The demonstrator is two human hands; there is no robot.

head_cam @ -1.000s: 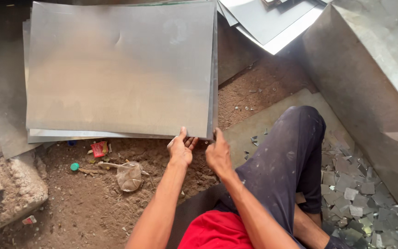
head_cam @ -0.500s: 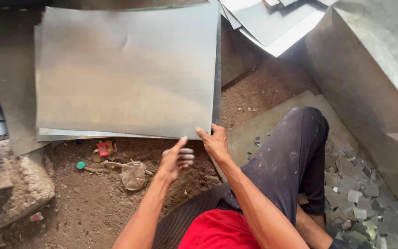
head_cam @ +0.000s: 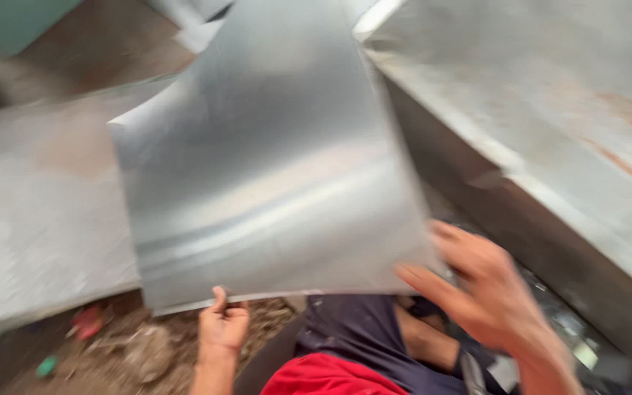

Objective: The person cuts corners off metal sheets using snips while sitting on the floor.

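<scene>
While the left hand [head_cam: 222, 328] pinched the lower edge of a raised metal sheet [head_cam: 272, 161], the blurred right hand [head_cam: 488, 292] hovered beside it, fingers spread.

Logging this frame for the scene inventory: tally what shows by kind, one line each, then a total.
Bare hands: 2, the left hand gripping the lifted sheet's lower edge, the right hand blurred at its right corner
Lifted metal sheet: 1
Sheet stack beneath, its count blurred: 1
Large metal slab on the right: 1
Small red scrap on the dirt: 1
Small green scrap: 1
Total: 7
</scene>
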